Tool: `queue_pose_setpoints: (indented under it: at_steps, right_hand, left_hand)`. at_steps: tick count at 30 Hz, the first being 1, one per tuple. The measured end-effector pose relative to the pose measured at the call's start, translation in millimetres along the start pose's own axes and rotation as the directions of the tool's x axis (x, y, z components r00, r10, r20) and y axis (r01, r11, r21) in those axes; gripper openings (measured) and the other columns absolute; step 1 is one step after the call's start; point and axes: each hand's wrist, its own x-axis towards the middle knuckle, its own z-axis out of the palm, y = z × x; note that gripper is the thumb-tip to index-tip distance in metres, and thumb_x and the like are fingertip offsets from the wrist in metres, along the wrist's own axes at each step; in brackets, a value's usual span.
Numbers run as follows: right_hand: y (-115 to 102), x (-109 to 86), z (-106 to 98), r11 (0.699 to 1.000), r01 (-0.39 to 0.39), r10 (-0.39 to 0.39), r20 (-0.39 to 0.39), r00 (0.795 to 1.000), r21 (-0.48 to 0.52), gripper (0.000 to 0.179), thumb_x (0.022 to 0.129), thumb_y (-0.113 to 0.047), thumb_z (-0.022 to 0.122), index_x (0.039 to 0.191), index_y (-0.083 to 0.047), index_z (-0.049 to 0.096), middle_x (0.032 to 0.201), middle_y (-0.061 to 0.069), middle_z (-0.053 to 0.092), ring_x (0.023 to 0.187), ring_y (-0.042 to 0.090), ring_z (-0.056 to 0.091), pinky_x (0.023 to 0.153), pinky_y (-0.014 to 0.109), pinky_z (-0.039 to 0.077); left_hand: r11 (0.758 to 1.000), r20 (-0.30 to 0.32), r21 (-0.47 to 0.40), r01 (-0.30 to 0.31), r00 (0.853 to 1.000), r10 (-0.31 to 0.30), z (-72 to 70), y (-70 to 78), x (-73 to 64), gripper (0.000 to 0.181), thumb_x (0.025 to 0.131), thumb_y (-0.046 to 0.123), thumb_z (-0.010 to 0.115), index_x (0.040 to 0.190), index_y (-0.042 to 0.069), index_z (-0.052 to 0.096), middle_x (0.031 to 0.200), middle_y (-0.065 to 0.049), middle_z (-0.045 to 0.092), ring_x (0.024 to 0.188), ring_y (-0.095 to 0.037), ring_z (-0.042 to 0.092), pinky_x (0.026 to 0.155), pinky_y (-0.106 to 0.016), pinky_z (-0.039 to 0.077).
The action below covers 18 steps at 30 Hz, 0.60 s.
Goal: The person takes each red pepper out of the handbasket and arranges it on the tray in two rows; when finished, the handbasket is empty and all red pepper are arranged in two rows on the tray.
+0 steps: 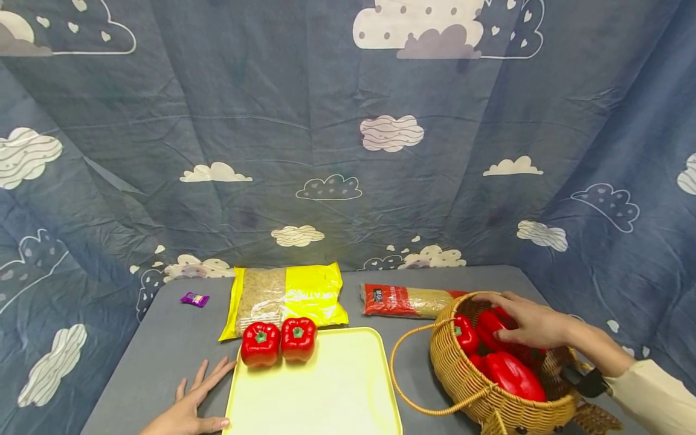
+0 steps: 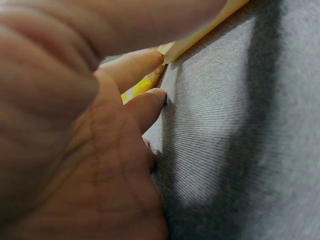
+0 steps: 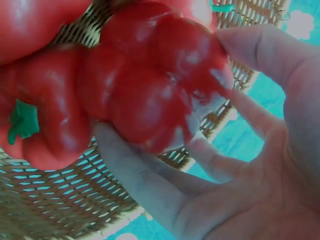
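In the head view my right hand (image 1: 535, 323) reaches into a wicker basket (image 1: 454, 368). The right wrist view shows its thumb and fingers curled about a red bell pepper (image 3: 150, 85), bottom end toward the palm. More red peppers lie around it, one with a green stem (image 3: 24, 120). My left hand (image 1: 187, 411) rests on the table with fingers spread, thumb and fingertips at the left edge of a pale yellow tray (image 1: 321, 393). Two red bell peppers, one left (image 1: 261, 344) and one right (image 1: 298, 339), sit side by side at the tray's far left corner.
Behind the tray lies a yellow bag of pasta (image 1: 315, 296). A red packet (image 1: 402, 301) of long pale strands lies behind the basket's left side. A small purple wrapped candy (image 1: 194, 299) is at the back left. The basket's looped handle (image 1: 397, 374) leans toward the tray.
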Motion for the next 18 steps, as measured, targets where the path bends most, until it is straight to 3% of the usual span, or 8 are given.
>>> queue_pose_setpoints:
  at_steps: [2, 5, 12, 18]
  right_hand:
    - [-1.7, -0.4, -1.1, 1.000, -0.019, 0.019, 0.023, 1.000, 0.021, 0.071, 0.089, -0.024, 0.075, 0.148, -0.009, 0.040, 0.117, 0.018, 0.051, 0.092, 0.025, 0.056, 0.071, 0.034, 0.048]
    - [-3.7, -0.6, -2.8, 1.000, 0.001, -0.001, 0.020, 1.000, 0.029, 0.065, 0.088, -0.021, 0.074, 0.146, -0.009, 0.045, 0.106, 0.011, 0.044, 0.082, 0.017, 0.043, 0.065, 0.027, 0.037]
    - [-8.4, -5.2, -7.1, 0.999, 0.053, -0.053, -0.050, 0.997, 0.002, 0.059, 0.085, -0.020, 0.075, 0.140, -0.013, 0.056, 0.101, 0.004, 0.038, 0.087, 0.012, 0.031, 0.068, 0.024, 0.031]
    - [-11.9, -9.2, -14.1, 0.999, 0.040, -0.039, -0.067, 0.997, 0.010, 0.061, 0.083, -0.019, 0.076, 0.141, -0.015, 0.056, 0.095, 0.003, 0.032, 0.085, 0.011, 0.026, 0.064, 0.025, 0.028]
  left_hand:
    - [0.999, 0.001, -0.019, -0.025, 1.000, 0.025, 0.2, -2.7, 0.4, 0.099, 0.084, 0.031, 0.080, 0.159, 0.006, 0.020, 0.161, -0.037, 0.000, 0.137, -0.065, -0.028, 0.090, -0.081, -0.025]
    - [1.000, -0.008, -0.013, -0.020, 1.000, 0.020, -0.1, -11.1, 4.4, 0.100, 0.083, 0.033, 0.081, 0.160, 0.010, 0.021, 0.161, -0.035, 0.000, 0.138, -0.063, -0.029, 0.092, -0.081, -0.026]
    - [1.000, -0.024, -0.015, -0.014, 1.000, 0.014, -0.6, -28.7, 13.8, 0.098, 0.082, 0.037, 0.081, 0.160, 0.020, 0.024, 0.165, -0.029, 0.001, 0.141, -0.059, -0.030, 0.093, -0.080, -0.029]
    - [0.999, -0.023, 0.000, -0.041, 0.999, 0.041, 0.2, -25.2, 10.4, 0.097, 0.083, 0.034, 0.081, 0.160, 0.019, 0.024, 0.163, -0.031, 0.001, 0.140, -0.061, -0.028, 0.093, -0.080, -0.029]
